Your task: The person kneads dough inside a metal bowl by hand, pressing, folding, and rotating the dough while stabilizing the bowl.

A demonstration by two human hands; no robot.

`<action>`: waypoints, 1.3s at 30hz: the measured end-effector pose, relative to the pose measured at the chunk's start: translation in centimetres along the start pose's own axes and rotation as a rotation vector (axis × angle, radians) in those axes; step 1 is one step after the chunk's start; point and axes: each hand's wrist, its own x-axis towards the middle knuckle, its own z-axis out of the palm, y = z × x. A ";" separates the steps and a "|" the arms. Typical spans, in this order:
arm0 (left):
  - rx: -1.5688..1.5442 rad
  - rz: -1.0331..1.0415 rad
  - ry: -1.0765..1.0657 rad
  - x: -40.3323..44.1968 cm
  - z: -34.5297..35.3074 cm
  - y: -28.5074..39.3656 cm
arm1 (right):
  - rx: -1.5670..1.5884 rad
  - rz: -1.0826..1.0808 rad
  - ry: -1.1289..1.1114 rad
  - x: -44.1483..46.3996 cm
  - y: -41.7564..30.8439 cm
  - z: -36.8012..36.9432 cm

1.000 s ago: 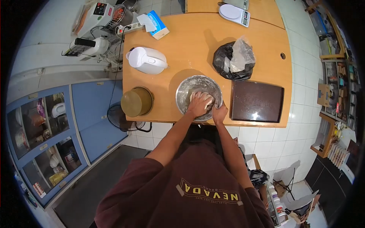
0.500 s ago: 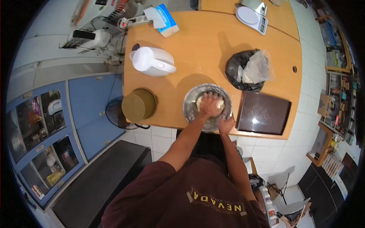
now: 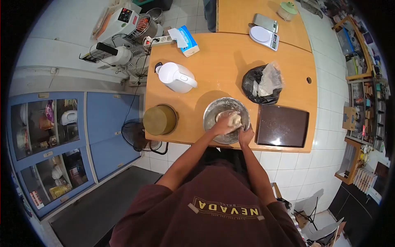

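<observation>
Head view shows the right hand (image 3: 246, 135) clasping the bowl (image 3: 210, 112) at the table's (image 3: 214, 61) near edge, seemingly to steady it; the left hand (image 3: 222, 126) meets the dough (image 3: 235, 119) inside, its finger spread unclear.

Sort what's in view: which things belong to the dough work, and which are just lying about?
In the job:
- dough, at the left hand
- metal bowl, held by the right hand

Seemingly just lying about now:
- kettle
- tissue box
- digital scale
- brown tray
- black bag
- olive tub
</observation>
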 end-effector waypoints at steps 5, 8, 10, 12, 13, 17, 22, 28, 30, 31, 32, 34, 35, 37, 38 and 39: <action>-1.646 -0.238 0.113 -2.0 -8.4 10.0 | 0.024 -0.030 -0.125 0.7 1.4 -0.3; -2.071 0.075 0.243 -2.9 -10.6 12.7 | 0.096 -0.042 -0.240 0.9 1.8 -1.3; -2.205 0.221 0.265 -3.3 -11.5 13.6 | 0.092 -0.064 -0.314 1.1 3.0 -1.6; -2.336 0.316 0.229 -3.6 -12.1 14.3 | 0.138 -0.130 -0.379 1.2 3.3 -2.4; -2.354 0.356 0.182 -3.8 -12.1 14.5 | 0.176 -0.064 -0.417 1.2 3.0 -2.7; -2.263 0.406 0.130 -4.2 -11.5 15.4 | 0.205 -0.043 -0.470 0.9 0.9 -5.6; -1.934 0.353 0.065 -5.1 -10.1 15.4 | 0.245 0.041 -0.541 0.9 0.6 -6.3; -1.897 0.084 -0.028 -6.0 -9.6 13.7 | 0.033 -0.221 -0.423 1.9 0.2 -6.6; -1.796 0.015 -0.073 -5.9 -9.5 12.5 | 0.061 -0.343 -0.308 2.1 -0.7 -7.2; -1.798 -0.015 -0.095 -5.8 -9.4 11.6 | 0.090 -0.360 -0.296 2.6 -1.0 -7.2; -1.799 -0.046 -0.118 -5.6 -9.3 10.7 | 0.118 -0.375 -0.283 3.1 -1.3 -7.1; -1.599 -0.154 -0.102 -5.0 -8.3 8.1 | 0.123 -0.391 -0.287 3.7 -1.4 -7.1; -1.394 -0.224 -0.067 -4.5 -7.7 6.8 | 0.100 -0.392 -0.301 3.9 -1.5 -7.1; -0.807 -0.322 0.019 -3.1 -5.4 4.1 | 0.051 -0.396 -0.325 4.0 -1.4 -7.2; -0.454 -0.243 -0.023 -2.9 -4.5 3.0 | 0.026 -0.401 -0.335 4.0 -1.2 -7.0; -0.105 -0.158 -0.061 -2.7 -3.9 2.5 | -0.001 -0.406 -0.346 3.9 -1.1 -6.9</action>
